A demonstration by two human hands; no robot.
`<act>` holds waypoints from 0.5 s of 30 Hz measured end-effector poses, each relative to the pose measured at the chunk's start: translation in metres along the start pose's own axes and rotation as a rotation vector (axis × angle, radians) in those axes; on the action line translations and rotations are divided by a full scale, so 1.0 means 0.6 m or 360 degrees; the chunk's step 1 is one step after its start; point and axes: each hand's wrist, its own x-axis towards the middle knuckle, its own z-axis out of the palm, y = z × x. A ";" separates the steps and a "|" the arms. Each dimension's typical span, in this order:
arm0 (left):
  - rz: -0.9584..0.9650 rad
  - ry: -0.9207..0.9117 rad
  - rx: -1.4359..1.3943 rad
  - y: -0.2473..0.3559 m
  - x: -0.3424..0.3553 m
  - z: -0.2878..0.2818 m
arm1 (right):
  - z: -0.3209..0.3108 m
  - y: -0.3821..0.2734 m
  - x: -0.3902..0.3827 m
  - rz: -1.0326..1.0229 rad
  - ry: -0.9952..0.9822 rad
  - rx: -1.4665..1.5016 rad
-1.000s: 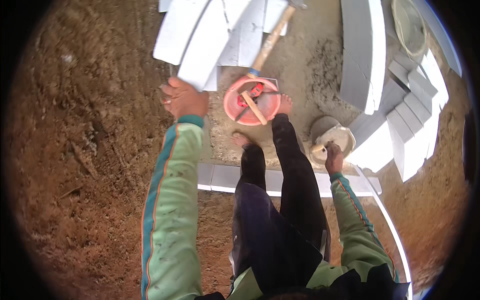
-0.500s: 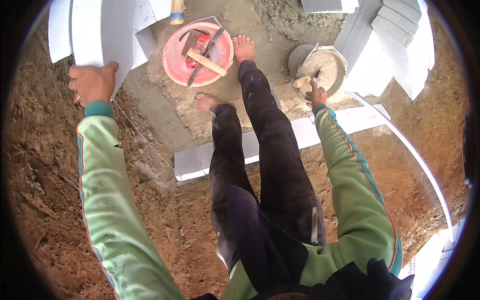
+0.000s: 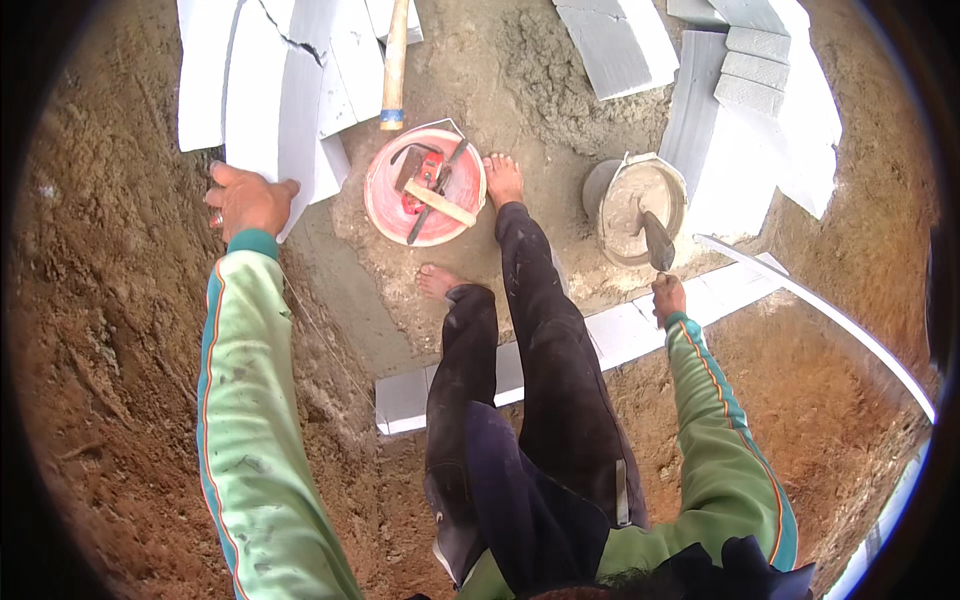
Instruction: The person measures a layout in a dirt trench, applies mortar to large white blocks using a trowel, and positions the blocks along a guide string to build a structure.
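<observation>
My left hand [image 3: 255,207] grips the near end of a long white block [image 3: 262,95] at the upper left, thumb on its right side, fingers on its left. My right hand [image 3: 668,298] is closed around the handle of a trowel [image 3: 658,243]. The trowel's grey, coated blade points up and away from me, over the near right rim of a bucket [image 3: 600,205]. Pale, wet mix [image 3: 640,190] fills part of that bucket. A row of white blocks [image 3: 625,325] runs behind my feet, near the right hand.
A pink bucket [image 3: 380,205] by my feet holds a red tool and a wooden-handled hammer. Another wooden handle [image 3: 394,70] lies beyond it. White blocks [image 3: 740,150] are stacked at the upper right. A string [image 3: 325,318] runs along the earth bank; a white strip [image 3: 820,310] curves at right.
The trowel has come out of the mix, its blade now at the rim. My right hand has drawn back toward me. The view has shifted; the left hand stays at its block.
</observation>
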 end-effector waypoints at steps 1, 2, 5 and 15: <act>0.0015 -0.0018 0.0003 0.003 0.005 0.008 | 0.021 0.034 0.037 -0.0119 0.0185 -0.0141; 0.0018 -0.0017 -0.0002 0.010 0.010 0.020 | 0.038 0.042 0.072 -0.0199 0.0199 -0.0214; 0.0070 -0.0041 0.0005 0.036 0.011 0.046 | 0.056 0.004 0.107 -0.0165 -0.0017 -0.0023; 0.0074 0.0021 0.0036 0.004 0.027 0.025 | -0.009 -0.019 -0.149 0.0115 -0.0301 0.1277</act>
